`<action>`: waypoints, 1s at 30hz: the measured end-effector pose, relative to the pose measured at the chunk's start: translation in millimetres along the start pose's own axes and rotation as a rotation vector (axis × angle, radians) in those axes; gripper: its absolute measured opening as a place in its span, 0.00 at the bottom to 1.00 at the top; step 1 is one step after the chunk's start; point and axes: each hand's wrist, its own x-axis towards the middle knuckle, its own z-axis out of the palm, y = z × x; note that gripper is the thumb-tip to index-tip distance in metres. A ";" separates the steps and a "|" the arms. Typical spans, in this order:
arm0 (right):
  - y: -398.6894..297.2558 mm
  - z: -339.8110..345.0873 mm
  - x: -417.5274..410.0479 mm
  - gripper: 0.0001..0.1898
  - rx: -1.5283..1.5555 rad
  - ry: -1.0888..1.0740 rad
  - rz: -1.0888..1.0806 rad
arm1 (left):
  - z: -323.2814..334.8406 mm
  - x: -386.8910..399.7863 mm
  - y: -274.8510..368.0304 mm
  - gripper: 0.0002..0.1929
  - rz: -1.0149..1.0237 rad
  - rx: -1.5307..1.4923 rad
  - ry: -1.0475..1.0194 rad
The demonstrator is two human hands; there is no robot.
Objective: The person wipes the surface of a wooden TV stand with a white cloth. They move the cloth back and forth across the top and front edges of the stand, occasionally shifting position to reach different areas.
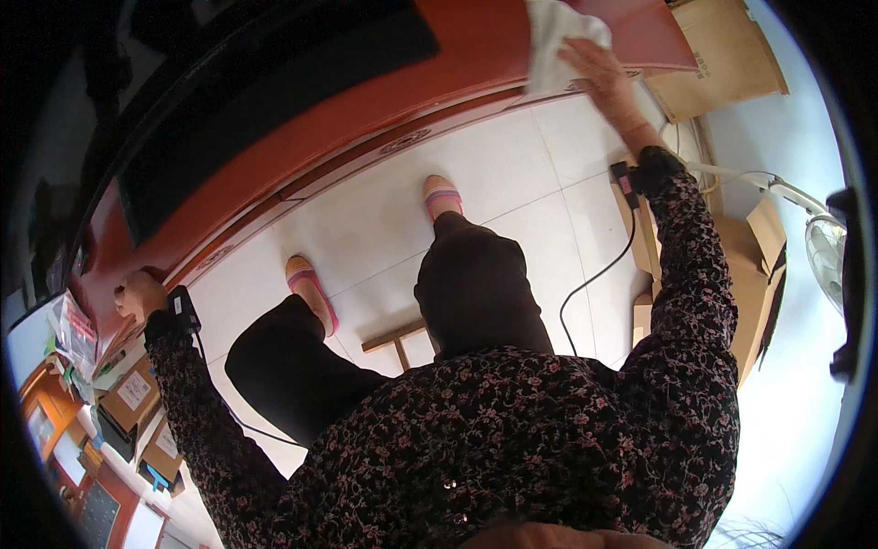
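Before me is a glossy red wooden cabinet top [473, 48] with a carved front edge. My right hand [600, 72] lies spread on a white cloth [552, 41], which rests on the cabinet top near its right end and hangs slightly over the front edge. At the far left, my left hand [142, 295] is curled into a fist at the cabinet's front edge, and no object shows in it. A dark flat panel [274, 117] covers much of the top between my hands. Small black devices with cables sit at both wrists.
Cardboard [720, 62] leans at the cabinet's right end. A white fan [823, 254] and an opened cardboard box [751, 274] stand at my right. A wooden stool [394, 340] is under me. Plastic-wrapped goods [72, 333] and taped boxes [127, 394] are at the left.
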 end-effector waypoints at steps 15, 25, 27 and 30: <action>-192.2 23.8 77.0 0.27 0.069 0.213 -0.412 | 5.7 -12.9 -1.7 0.24 -0.200 -0.128 0.007; -290.8 42.9 149.4 0.29 0.234 -0.067 -0.734 | -73.2 -47.4 33.1 0.25 -0.642 -0.942 0.178; -305.7 42.8 159.5 0.29 0.254 -0.060 -0.814 | -79.3 -51.1 34.9 0.25 -0.661 -0.930 0.193; -285.2 37.8 141.5 0.27 0.210 -0.112 -0.769 | -76.2 -50.4 39.1 0.25 -0.629 -0.905 0.103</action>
